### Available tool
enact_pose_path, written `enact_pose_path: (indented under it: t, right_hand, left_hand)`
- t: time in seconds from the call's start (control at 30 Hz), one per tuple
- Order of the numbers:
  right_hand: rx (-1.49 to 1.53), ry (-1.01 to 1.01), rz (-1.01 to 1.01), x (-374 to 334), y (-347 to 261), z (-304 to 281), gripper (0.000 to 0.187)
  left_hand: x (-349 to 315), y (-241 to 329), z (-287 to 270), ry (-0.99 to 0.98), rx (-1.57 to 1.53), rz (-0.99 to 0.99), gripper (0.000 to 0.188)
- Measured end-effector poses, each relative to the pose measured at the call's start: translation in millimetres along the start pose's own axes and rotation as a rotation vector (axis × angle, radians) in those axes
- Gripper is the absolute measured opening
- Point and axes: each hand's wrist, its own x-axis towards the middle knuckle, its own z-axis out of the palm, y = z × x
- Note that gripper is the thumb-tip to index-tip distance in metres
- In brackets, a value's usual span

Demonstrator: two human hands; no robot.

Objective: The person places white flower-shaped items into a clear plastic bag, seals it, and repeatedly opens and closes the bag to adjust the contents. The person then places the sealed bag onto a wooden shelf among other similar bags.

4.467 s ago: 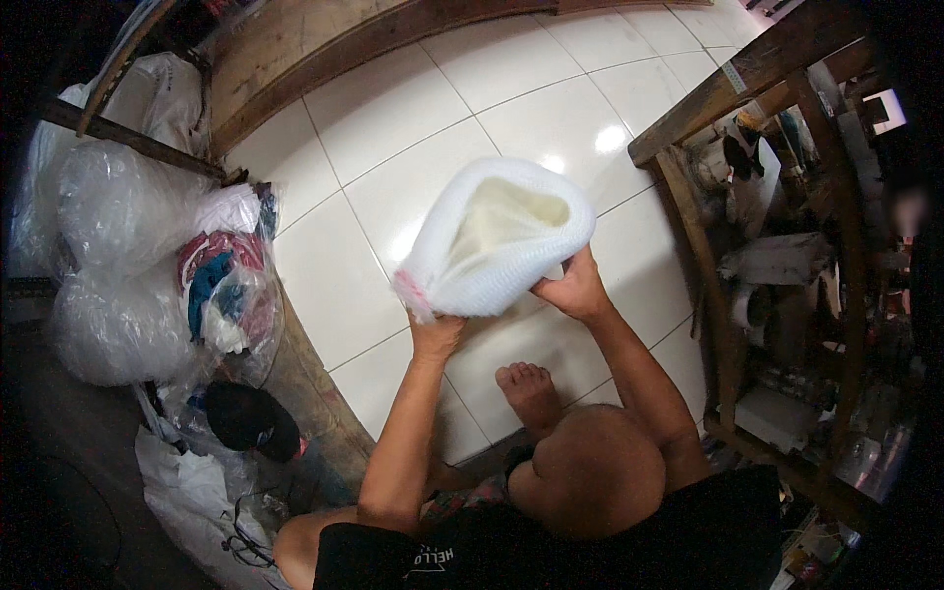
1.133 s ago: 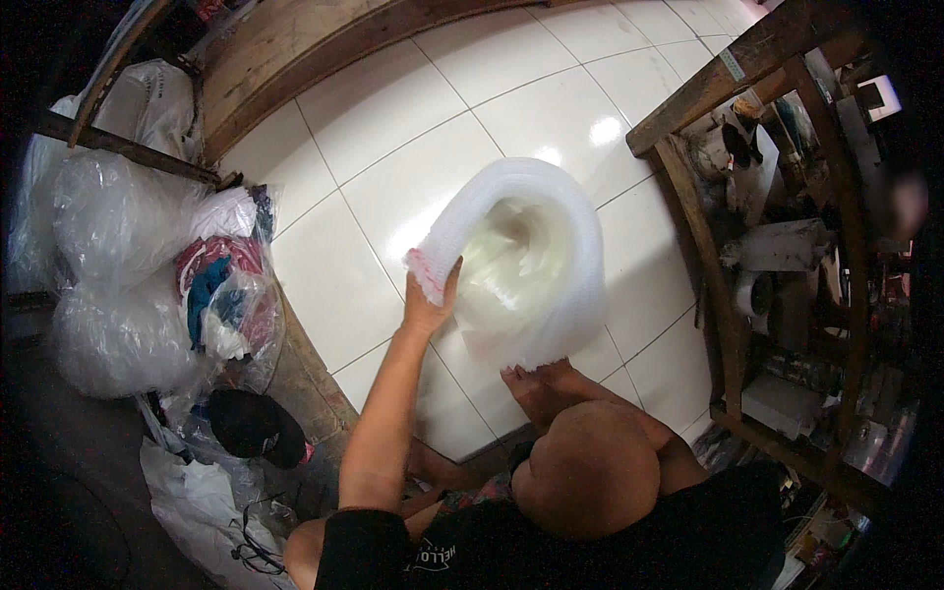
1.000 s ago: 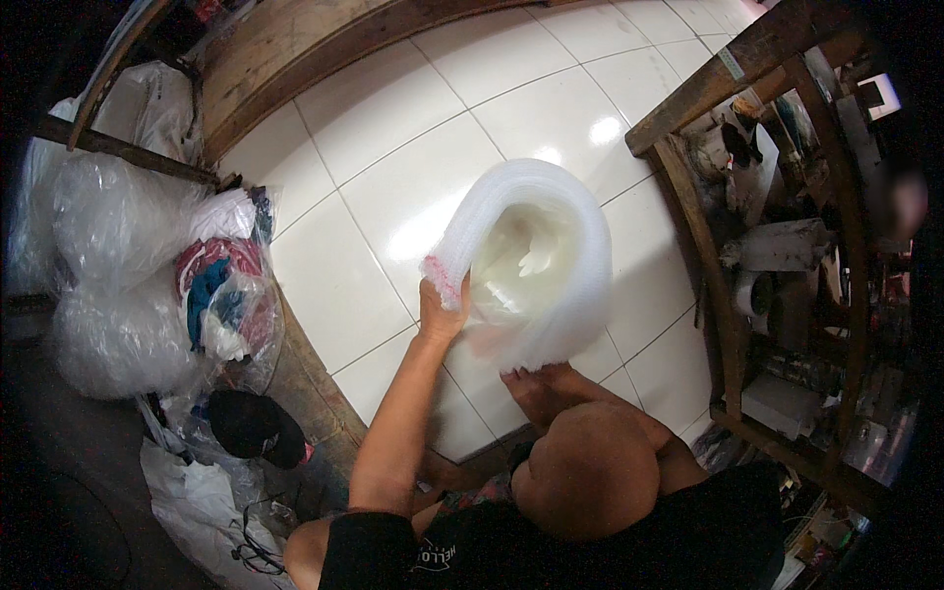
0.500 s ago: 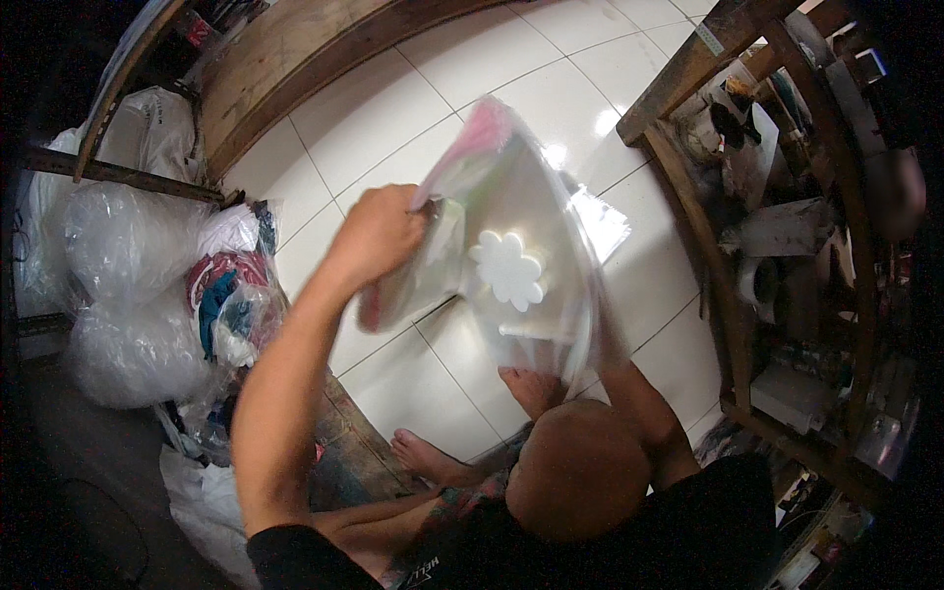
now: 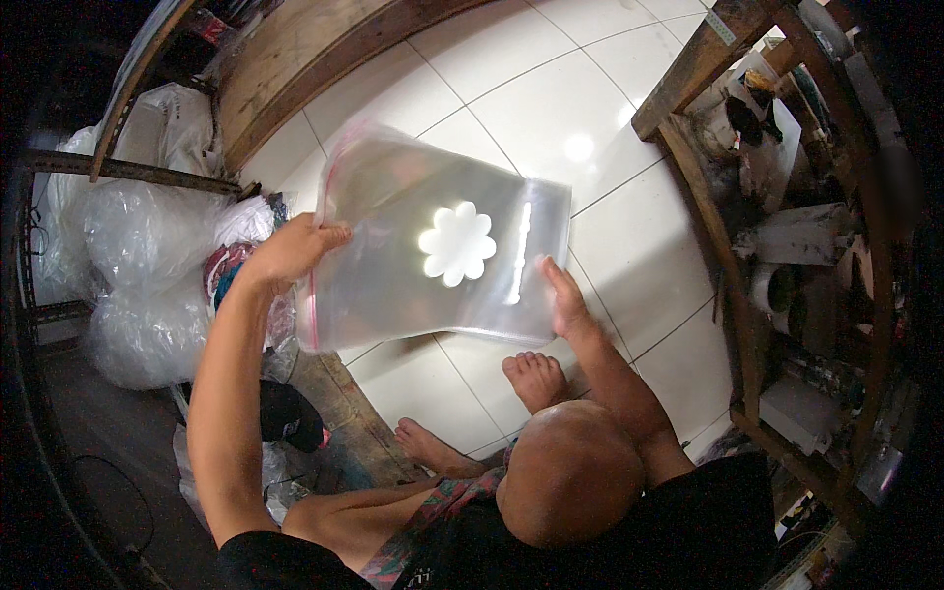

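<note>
A broad clear plastic bag point(image 5: 393, 280), with a pink strip along its left edge, is stretched out between my hands above the tiled floor. My left hand point(image 5: 295, 246) is closed on that pink edge, its thumb lying on top. At the opposite end my right hand point(image 5: 567, 300) grips the bag near its right edge, thumb on the upper face and the other fingers hidden beneath. A white flower-shaped patch point(image 5: 457, 244) and a thin white bar point(image 5: 521, 251) show on the plastic. I cannot tell whether they are printed or cut out.
Clear bundled plastic bags point(image 5: 147, 236) and folded cloths point(image 5: 241, 221) are heaped at the left. A wooden board point(image 5: 285, 79) borders the white tiled floor point(image 5: 610, 108). On the right stands a wooden rack point(image 5: 713, 226) with assorted items. My bare foot point(image 5: 534, 379) rests just below the bag.
The bag has gone from bunched and tilted to spread nearly flat. My left hand has moved left and down; my right hand, hidden behind the plastic before, now shows at the right edge.
</note>
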Motion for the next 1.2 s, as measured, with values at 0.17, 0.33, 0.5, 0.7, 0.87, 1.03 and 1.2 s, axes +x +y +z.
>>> enact_pose_path:
  t: [0.17,0.33,0.5,0.7,0.87,1.03,1.2]
  right_hand:
    - [-0.332,0.052,-0.064,7.4,-32.6,-25.7,0.049]
    - [-0.703,0.081,-0.051,0.1,-75.0,-29.7,0.049]
    - [-0.749,0.096,0.069,10.4,-77.6,-56.6,0.046]
    - [-0.709,0.048,-0.015,23.3,-66.7,-72.6,0.039]
    - [-0.787,0.072,-0.419,-3.8,-79.4,-3.8,0.024]
    - [-0.898,0.242,-0.6,-24.5,-88.7,23.1,0.028]
    - [-0.79,0.229,-0.459,-21.5,-68.9,35.3,0.041]
  left_hand:
    - [1.1,-42.7,34.9,0.058,-0.278,-0.067,0.042]
    - [61.3,-143.7,107.0,-0.209,-0.716,-0.11,0.031]
    - [77.9,-154.7,144.8,-0.251,-0.848,-0.286,0.03]
    - [84.5,-177.7,153.6,-0.25,-0.813,-0.172,0.044]
    - [59.5,-154.6,140.8,0.134,-0.478,0.023,0.048]
    - [26.1,-122.6,140.2,0.521,-0.543,0.333,0.033]
    - [42.7,-138.2,176.1,0.569,-0.638,0.333,0.037]
